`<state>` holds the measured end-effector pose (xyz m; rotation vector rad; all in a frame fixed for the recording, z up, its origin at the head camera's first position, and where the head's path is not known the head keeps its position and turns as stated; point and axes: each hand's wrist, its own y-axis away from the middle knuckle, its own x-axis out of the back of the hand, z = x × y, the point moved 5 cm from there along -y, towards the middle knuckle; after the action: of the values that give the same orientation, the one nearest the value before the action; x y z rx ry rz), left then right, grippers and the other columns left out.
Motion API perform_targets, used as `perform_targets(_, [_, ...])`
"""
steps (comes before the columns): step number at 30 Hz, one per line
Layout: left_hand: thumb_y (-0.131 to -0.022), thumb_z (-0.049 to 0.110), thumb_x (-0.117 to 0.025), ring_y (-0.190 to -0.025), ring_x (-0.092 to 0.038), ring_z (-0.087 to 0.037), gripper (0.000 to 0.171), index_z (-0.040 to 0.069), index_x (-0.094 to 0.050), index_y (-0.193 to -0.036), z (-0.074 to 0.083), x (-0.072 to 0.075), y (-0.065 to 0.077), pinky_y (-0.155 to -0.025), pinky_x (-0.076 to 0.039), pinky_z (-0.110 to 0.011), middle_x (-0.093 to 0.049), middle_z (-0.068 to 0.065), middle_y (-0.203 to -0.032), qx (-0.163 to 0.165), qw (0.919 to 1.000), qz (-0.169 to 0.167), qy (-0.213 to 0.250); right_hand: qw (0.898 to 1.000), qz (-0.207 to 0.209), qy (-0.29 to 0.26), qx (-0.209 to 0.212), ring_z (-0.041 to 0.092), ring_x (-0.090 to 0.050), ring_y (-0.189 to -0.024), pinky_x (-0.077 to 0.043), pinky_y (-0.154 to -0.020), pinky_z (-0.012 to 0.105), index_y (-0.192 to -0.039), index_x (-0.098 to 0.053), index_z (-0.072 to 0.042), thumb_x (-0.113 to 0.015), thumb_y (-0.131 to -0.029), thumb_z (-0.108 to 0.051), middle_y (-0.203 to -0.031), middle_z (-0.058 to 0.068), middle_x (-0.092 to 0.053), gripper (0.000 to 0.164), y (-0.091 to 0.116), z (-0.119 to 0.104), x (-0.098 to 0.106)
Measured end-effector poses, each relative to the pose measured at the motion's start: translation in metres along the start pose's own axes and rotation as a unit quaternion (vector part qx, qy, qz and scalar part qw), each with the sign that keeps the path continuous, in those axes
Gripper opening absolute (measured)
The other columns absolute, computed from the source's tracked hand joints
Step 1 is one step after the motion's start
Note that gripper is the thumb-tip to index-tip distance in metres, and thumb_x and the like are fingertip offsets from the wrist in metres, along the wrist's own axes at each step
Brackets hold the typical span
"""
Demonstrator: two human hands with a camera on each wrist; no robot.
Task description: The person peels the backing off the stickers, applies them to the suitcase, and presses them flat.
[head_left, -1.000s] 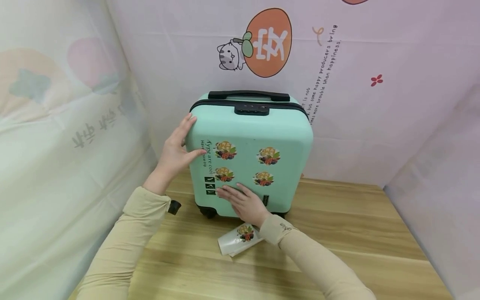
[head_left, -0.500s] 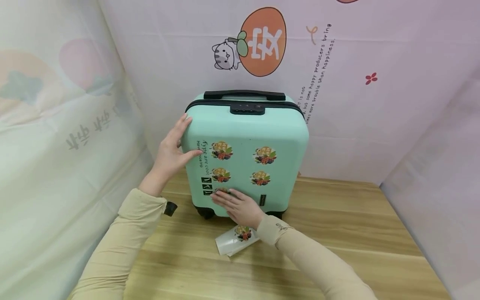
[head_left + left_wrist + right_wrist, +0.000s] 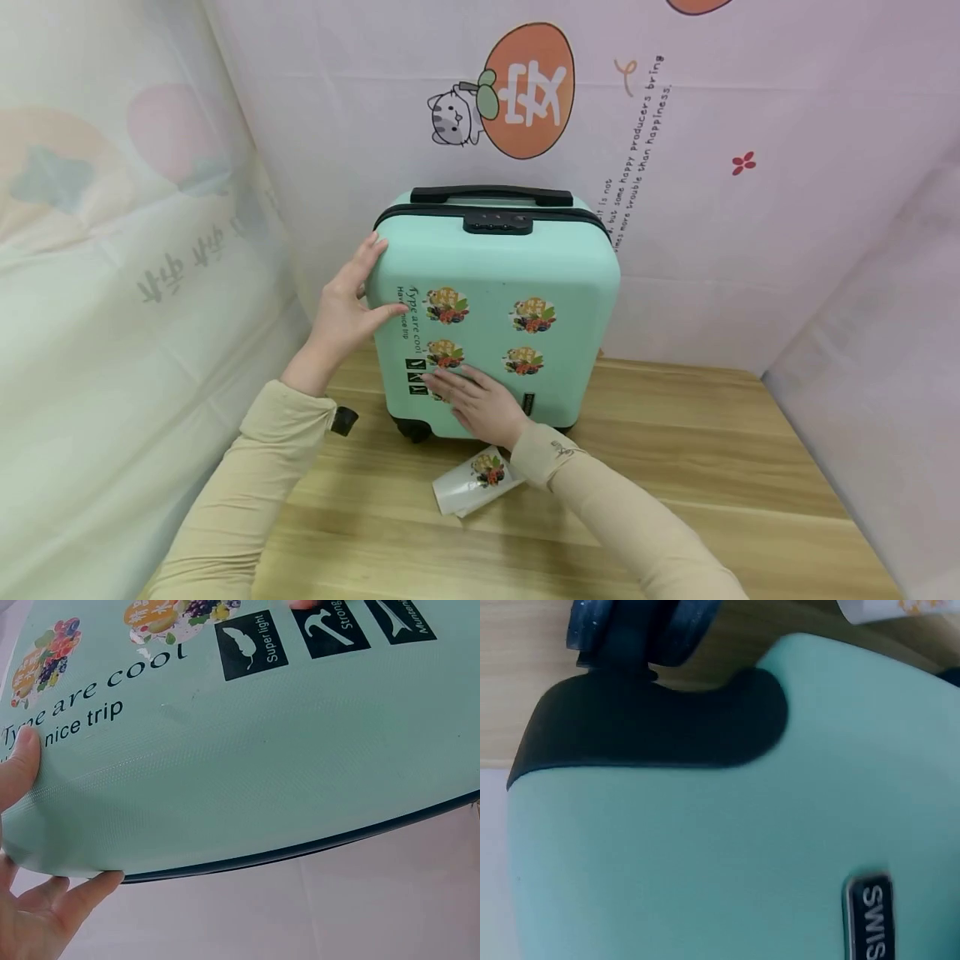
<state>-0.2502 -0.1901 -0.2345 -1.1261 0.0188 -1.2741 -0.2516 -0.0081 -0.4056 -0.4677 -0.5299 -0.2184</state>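
A mint-green suitcase [image 3: 495, 262] stands upright, its front bearing several round fruit stickers, such as one at upper right [image 3: 532, 316]. My left hand [image 3: 345, 304] holds its upper left side, thumb on the front face and fingers around the side edge; the left wrist view shows this hand [image 3: 52, 915] too. With fingers extended, my right hand [image 3: 483, 408] presses low on the front, over a mostly covered sticker [image 3: 438, 397]. Below it, a curled white sheet [image 3: 457, 493] with one fruit sticker [image 3: 488, 470] lies on the table. The right wrist view does not show my right hand.
The suitcase has a black top handle [image 3: 491, 195], a combination lock [image 3: 498, 222] and black wheels [image 3: 414, 429]. A dark nameplate [image 3: 871, 919] sits low on its front. It stands on a wooden table [image 3: 690, 467], close to a printed cloth backdrop [image 3: 697, 250].
My right hand has shifted slightly down over the lower left sticker, partly uncovering it, then back up across it. My left hand keeps its hold, and the suitcase stays in place.
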Motion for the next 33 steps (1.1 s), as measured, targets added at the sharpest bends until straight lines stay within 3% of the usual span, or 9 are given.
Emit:
perform_targets(4, [-0.070, 0.007, -0.082, -0.138, -0.033, -0.034, 0.089, 0.009, -0.036, -0.146, 0.000, 0.002, -0.001, -0.096, -0.046, -0.051, -0.025, -0.010, -0.156, -0.005, 1.0000, 0.000, -0.006, 0.999, -0.014, -0.038, 0.005, 0.013, 0.002, -0.146, -0.002, -0.120, 0.035, -0.148, 0.014, -0.009, -0.036, -0.098, -0.051, -0.156, -0.001, 0.006, 0.081, -0.003, -0.001, 0.006])
perform_targets(9, [-0.070, 0.008, -0.082, -0.139, -0.032, -0.035, 0.088, 0.008, -0.036, -0.146, 0.000, 0.002, -0.001, -0.096, -0.046, -0.051, -0.025, -0.012, -0.156, -0.004, 0.9999, -0.004, -0.009, 0.995, -0.055, -0.057, 0.064, 0.008, -0.017, -0.145, 0.000, -0.120, 0.036, -0.153, -0.011, -0.019, -0.034, -0.099, -0.051, -0.158, -0.009, -0.018, 0.067, 0.001, -0.018, 0.005])
perform_targets(12, [-0.070, 0.008, -0.082, -0.138, -0.032, -0.035, 0.089, 0.008, -0.037, -0.146, -0.001, 0.002, 0.000, -0.096, -0.047, -0.052, -0.025, -0.011, -0.155, -0.002, 1.0000, -0.005, -0.007, 0.992, -0.072, -0.054, 0.093, 0.007, -0.017, -0.145, -0.001, -0.120, 0.035, -0.151, -0.022, -0.024, -0.035, -0.098, -0.053, -0.157, -0.011, -0.019, 0.062, 0.005, -0.028, 0.000])
perform_targets(15, [-0.069, 0.007, -0.083, -0.138, -0.033, -0.034, 0.088, 0.009, -0.037, -0.145, -0.002, 0.003, 0.000, -0.096, -0.047, -0.052, -0.025, -0.011, -0.155, 0.000, 1.0000, -0.004, 0.000, 0.989, -0.088, -0.057, 0.100, 0.007, -0.016, -0.145, 0.000, -0.120, 0.034, -0.151, -0.024, -0.025, -0.038, -0.097, -0.054, -0.158, -0.011, -0.017, 0.063, 0.009, -0.033, -0.006])
perform_targets(19, [-0.069, 0.006, -0.083, -0.138, -0.033, -0.032, 0.088, 0.009, -0.038, -0.145, -0.003, 0.004, 0.001, -0.097, -0.046, -0.051, -0.026, -0.009, -0.155, 0.005, 1.0000, -0.006, 0.005, 0.990, -0.102, -0.037, 0.092, 0.006, -0.013, -0.145, 0.003, -0.120, 0.034, -0.153, -0.014, -0.023, -0.037, -0.097, -0.055, -0.159, -0.012, -0.014, 0.068, 0.012, -0.030, -0.012])
perform_targets(26, [-0.070, 0.006, -0.082, -0.136, -0.038, -0.033, 0.086, 0.009, -0.039, -0.144, -0.003, 0.007, 0.000, -0.093, -0.049, -0.049, -0.029, -0.009, -0.154, -0.005, 1.0000, -0.004, 0.007, 0.993, -0.080, 0.033, 0.074, 0.004, -0.011, -0.145, 0.005, -0.120, 0.037, -0.152, 0.011, -0.016, -0.029, -0.098, -0.058, -0.158, -0.014, -0.010, 0.079, 0.009, -0.020, -0.014])
perform_targets(33, [-0.070, 0.010, -0.082, -0.136, -0.037, -0.033, 0.087, 0.011, -0.038, -0.145, -0.003, 0.005, -0.001, -0.094, -0.049, -0.048, -0.028, -0.007, -0.155, -0.001, 0.9999, -0.008, -0.011, 0.998, -0.038, 0.022, 0.045, 0.009, 0.001, -0.146, 0.000, -0.120, 0.035, -0.145, 0.021, -0.007, -0.029, -0.098, -0.056, -0.157, -0.001, 0.016, 0.084, 0.008, 0.002, -0.005])
